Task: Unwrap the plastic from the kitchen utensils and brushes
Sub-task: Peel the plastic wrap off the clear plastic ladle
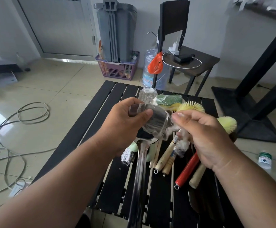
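Plastic wrap (165, 129), one ladle (152, 119), two hands.
Left hand (127, 122) curled round ladle bowl; right hand (206, 135) pinching bunched wrap just beside it.

We have 1 head-worn wide-angle view, looking forward and down from close above the black slatted desk (101, 132), with the tiled floor (55, 83) and far wall beyond.

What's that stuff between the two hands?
In the head view, a metal utensil's head wrapped in clear plastic spans from left hand to right hand, which pulls the plastic.
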